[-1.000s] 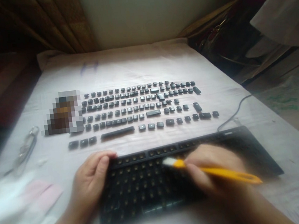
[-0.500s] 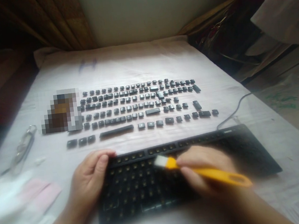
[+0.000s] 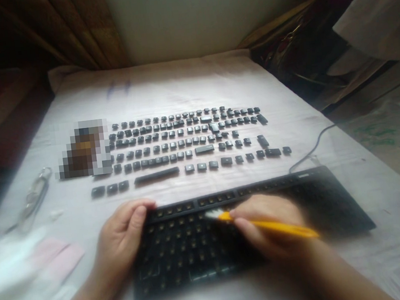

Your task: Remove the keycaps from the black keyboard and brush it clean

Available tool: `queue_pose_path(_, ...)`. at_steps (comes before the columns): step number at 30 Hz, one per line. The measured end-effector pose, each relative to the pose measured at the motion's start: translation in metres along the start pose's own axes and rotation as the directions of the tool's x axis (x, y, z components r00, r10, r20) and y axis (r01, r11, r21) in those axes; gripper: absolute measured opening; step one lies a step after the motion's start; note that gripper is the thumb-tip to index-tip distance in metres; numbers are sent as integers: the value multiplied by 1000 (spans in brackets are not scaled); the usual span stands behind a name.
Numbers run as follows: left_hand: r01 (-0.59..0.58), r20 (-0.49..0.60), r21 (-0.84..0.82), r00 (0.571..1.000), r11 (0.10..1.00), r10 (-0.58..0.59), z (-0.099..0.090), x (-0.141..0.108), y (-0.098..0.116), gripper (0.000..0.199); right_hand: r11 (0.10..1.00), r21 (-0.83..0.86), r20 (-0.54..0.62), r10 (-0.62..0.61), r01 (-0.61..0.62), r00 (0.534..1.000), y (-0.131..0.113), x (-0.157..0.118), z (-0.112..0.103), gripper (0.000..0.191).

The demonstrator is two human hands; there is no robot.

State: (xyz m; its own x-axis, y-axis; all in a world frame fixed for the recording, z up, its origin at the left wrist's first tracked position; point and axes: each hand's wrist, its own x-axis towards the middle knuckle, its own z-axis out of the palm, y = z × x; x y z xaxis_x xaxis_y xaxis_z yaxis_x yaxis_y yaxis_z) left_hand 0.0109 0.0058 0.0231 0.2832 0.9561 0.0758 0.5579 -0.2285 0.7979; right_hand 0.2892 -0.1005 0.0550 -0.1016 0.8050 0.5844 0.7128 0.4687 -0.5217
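A black keyboard (image 3: 183,253) with its keycaps off lies slightly slanted in front of me, its key sockets bare. At its upper left corner, my left hand (image 3: 123,236) grips the edge, thumb on top. My right hand (image 3: 269,224) is closed round a yellow-handled brush (image 3: 281,228). The brush's pale bristles touch or hover just over the sockets below the top row; I cannot tell which. Beyond the keyboard, loose black keycaps (image 3: 163,148) are laid out in rows, with the long space bar (image 3: 156,175) in the nearest one.
A pixelated patch (image 3: 83,151) covers something left of the keycaps. A keycap puller or similar wire tool (image 3: 34,198) lies at the left, above white and pink cloth (image 3: 55,258). The keyboard's cable (image 3: 313,149) runs off the table's (image 3: 185,86) right side.
The brush has tilted, its handle end swinging up and left while the bristles shifted slightly left and now look splayed. My left hand keeps its hold on the keyboard.
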Motion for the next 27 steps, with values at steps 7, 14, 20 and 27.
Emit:
queue_pose_path(7, -12, 1, -9, 1000, 1000, 12, -1, 0, 1, 45, 998, 48, -20, 37, -36, 999, -2, 1, -8, 19)
queue_pose_path(14, -6, 1, -4, 1000, 1000, 6, -1, 1, 5, 50, 999, -42, 2, 35, -35, 999, 0, 2, -9, 19)
queue_pose_path(20, 10, 2, -20, 1000, 1000, -10, 0, 1, 7, 49, 999, 23, 25, 27, -28, 999, 0, 1, -2, 16)
queue_pose_path(27, 10, 2, -23, 1000, 1000, -10, -1, 1, 4, 49, 997, 50, -70, 65, -61, 995, 0, -1, -11, 19)
